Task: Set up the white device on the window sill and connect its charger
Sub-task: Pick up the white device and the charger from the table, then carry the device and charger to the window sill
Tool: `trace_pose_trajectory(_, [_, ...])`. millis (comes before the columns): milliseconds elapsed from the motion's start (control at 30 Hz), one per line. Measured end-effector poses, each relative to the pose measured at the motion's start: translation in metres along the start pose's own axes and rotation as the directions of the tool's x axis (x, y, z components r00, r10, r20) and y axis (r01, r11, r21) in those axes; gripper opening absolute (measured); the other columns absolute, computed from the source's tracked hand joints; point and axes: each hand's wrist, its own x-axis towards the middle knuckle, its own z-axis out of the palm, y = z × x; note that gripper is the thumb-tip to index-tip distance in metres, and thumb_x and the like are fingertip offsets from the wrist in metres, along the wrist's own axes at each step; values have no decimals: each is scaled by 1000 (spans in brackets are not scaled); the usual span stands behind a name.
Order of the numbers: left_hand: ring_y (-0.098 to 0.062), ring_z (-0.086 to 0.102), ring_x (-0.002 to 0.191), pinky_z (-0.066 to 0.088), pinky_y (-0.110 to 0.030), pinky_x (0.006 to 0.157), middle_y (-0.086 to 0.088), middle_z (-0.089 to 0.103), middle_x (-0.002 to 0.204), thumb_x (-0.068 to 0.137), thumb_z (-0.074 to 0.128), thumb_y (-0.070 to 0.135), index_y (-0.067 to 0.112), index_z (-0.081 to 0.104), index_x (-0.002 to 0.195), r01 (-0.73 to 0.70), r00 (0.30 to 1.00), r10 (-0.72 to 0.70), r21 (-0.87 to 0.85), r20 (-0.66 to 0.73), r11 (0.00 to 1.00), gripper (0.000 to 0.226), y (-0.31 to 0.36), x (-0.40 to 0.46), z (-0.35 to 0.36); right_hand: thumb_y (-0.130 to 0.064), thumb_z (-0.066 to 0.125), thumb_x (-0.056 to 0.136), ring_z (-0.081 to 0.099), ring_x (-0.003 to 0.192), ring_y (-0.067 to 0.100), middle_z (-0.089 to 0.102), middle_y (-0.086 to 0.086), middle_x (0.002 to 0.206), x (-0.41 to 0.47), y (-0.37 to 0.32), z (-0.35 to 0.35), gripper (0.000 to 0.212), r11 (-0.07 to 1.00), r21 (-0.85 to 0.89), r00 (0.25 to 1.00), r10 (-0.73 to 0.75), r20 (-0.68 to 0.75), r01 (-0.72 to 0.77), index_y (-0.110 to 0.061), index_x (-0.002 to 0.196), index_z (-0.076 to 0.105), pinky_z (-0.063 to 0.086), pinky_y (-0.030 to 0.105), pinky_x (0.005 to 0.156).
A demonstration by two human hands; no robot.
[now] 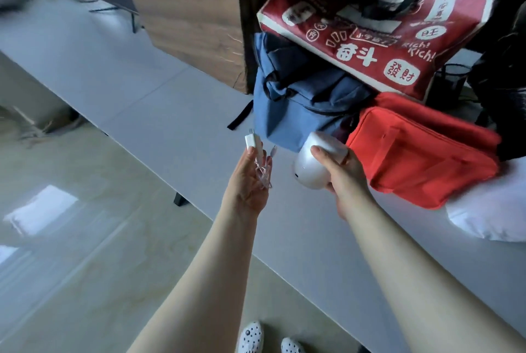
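My right hand [340,174] grips a rounded white device [310,166], held just above the grey sill [148,90], thumb across its top. My left hand [250,179] holds a white charger plug [252,142] between thumb and fingers, palm turned up. The charger's thin clear cable [263,171] lies bunched in the palm, and its small connector end [273,150] sticks out to the right. Both hands hover side by side in front of a blue backpack.
A blue backpack [299,102], a red pouch [421,153] and a red printed bag [378,36] crowd the right part of the sill. A wooden panel [193,16] stands behind. A white pillow [489,210] lies at right. Tiled floor [71,238] lies below left.
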Motion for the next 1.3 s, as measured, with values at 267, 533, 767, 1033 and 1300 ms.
trace_pose_trajectory(267, [-10,73,65,56,-17,62,-1,65,95,94,53,16,6,47,139,-291,951,279,-87,-132,953,47,78,-26,-45,-38,75,75,51,110,20,54,-2,119,-18,-26,83,62,990,-129,957,97,273,-64,-23,130,51,51,41,93])
trace_pose_trajectory(533, [-16,70,51,58,-22,54,-9,72,59,89,59,6,3,50,135,-515,842,449,-200,-298,833,47,125,-97,-90,-35,75,76,50,101,19,55,-2,108,-64,-27,154,50,979,-198,866,141,480,-49,-21,120,54,49,41,95])
trace_pose_trajectory(767, [-14,70,51,58,-20,57,-6,72,58,87,63,7,5,53,134,-631,741,526,-165,-418,758,48,148,-148,-132,-36,77,75,54,97,21,58,-2,104,-110,-16,197,48,968,-250,774,168,611,-13,-18,114,57,53,39,86])
trace_pose_trajectory(1033, [-14,70,52,58,-21,61,-5,73,60,87,63,6,3,54,132,-710,650,575,-127,-496,692,47,179,-177,-170,-38,78,73,56,99,25,60,3,109,-145,-2,254,46,960,-278,688,184,702,27,-18,109,58,53,41,83])
trace_pose_trajectory(1300, [-13,69,58,57,-20,64,-11,66,91,86,64,8,4,55,132,-736,601,576,-103,-554,670,47,239,-170,-201,-38,81,69,60,106,29,62,6,114,-156,6,331,52,952,-302,651,197,733,53,-17,111,59,54,46,91])
